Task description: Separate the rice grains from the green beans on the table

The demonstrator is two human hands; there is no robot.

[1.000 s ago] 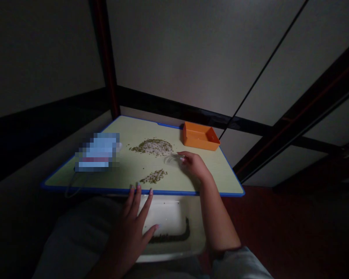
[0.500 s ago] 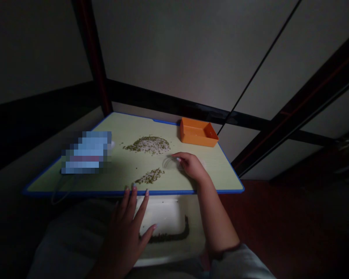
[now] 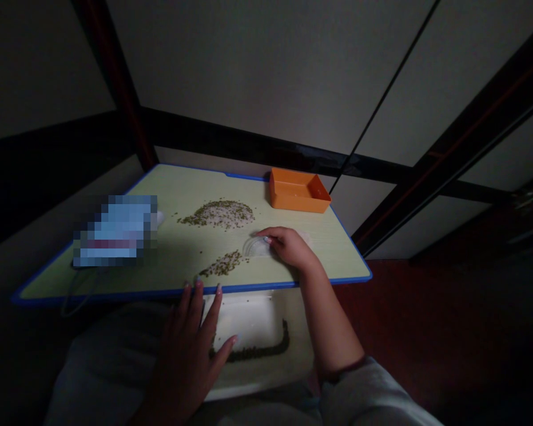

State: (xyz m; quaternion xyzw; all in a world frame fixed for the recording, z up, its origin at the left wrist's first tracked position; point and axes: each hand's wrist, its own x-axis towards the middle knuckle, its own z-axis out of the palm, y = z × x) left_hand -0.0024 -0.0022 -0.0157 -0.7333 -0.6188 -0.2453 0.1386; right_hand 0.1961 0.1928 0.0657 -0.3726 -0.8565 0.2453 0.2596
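Observation:
My right hand [image 3: 288, 244] is closed on the rim of a clear, round plastic piece [image 3: 256, 245], perhaps a lid or shallow cup, low over the tabletop. Just left of it lies a small heap of green beans mixed with white grains [image 3: 224, 264]. A larger heap of the same mix [image 3: 220, 213] spreads farther back. At the table's near edge, my left hand [image 3: 199, 334] has its fingers spread and holds nothing. Below that edge sits a white tray [image 3: 253, 384], partly hidden by my left hand, with a dark band of beans along its near and right sides.
An orange open box [image 3: 299, 192] stands at the table's back right corner. On the left is a blurred-out blue object [image 3: 115, 231] with a cord. The pale table [image 3: 169, 183] has a blue rim and stands against cabinet-like panels [image 3: 266, 77].
My view has shifted a little, so the whole table sits slightly farther left and higher. The clear piece in my right hand is now closer to the small heap. My left hand stays spread.

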